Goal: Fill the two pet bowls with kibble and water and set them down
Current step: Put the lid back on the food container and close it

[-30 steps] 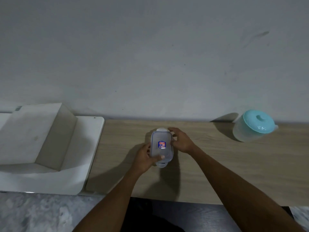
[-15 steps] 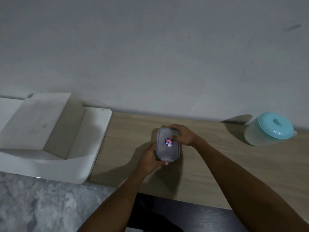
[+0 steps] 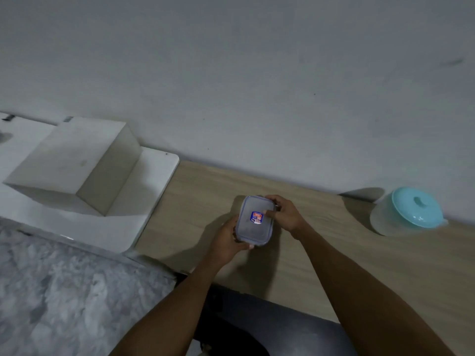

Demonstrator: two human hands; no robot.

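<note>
Mid-frame, the lidded container (image 3: 255, 220) sits between both hands: left hand (image 3: 226, 240) curled round its near-left corner, right hand (image 3: 285, 214) gripping its far-right edge, thumb seemingly on the lid.

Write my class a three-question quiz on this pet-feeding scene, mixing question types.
1. True or false: the clear container lies open, its lid on the wooden table.
2. The teal-lidded jug stands: A) on the table, right of the container; B) atop the container; C) in a hand.
3. Which hands grip the container?
Key: 1 false; 2 A; 3 both, left hand and right hand.
</note>
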